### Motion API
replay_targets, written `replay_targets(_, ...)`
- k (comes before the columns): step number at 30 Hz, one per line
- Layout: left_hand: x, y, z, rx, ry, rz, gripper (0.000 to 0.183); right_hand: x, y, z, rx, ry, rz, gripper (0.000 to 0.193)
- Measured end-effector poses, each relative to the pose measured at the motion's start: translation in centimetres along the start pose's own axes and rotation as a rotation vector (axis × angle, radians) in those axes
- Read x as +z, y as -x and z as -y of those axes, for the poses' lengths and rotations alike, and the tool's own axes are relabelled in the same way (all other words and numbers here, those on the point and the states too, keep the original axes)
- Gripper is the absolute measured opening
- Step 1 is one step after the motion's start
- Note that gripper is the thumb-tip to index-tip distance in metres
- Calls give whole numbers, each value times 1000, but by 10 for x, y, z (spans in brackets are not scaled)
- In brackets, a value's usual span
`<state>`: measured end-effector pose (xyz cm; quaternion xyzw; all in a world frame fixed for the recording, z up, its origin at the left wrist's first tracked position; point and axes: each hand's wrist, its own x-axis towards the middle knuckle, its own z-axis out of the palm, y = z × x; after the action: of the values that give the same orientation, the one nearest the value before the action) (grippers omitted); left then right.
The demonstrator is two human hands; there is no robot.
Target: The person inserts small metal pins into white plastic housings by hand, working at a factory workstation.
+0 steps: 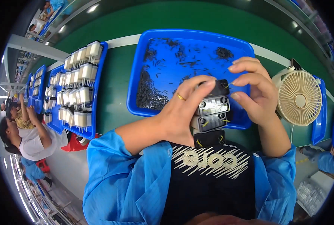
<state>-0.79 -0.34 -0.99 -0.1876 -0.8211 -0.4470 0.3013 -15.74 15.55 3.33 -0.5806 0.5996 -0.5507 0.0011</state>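
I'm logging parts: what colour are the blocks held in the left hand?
The blocks look black, with some glossy greyish faces, best seen in the head view.

held boxes [213,106]: glossy plastic | tray [197,33]: smooth plastic | jacket [116,187]: matt cloth

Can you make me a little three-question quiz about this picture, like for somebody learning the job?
1. True or false: the round cream fan is to the right of the big blue tray.

2. Whose fingers wrap around the stack of dark blocks?
A) the person's left grip
B) the person's right grip
C) neither

3. Fill in the colour: the tiny loose pieces scattered in the big blue tray are ____.

Key:
1. True.
2. A.
3. Black.
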Motion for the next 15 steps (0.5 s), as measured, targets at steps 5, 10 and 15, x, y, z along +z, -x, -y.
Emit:
replay_targets(5,2,3,-3,-14,23,14,109,3,7,-6,-15,-41,23,13)
replay_targets(10,3,6,-5,-27,3,44,105,4,9,-3,-81,32,6,13)
replay_targets(15,5,3,-5,-5,-50,-2,101,3,3,4,-175,289,28,16)
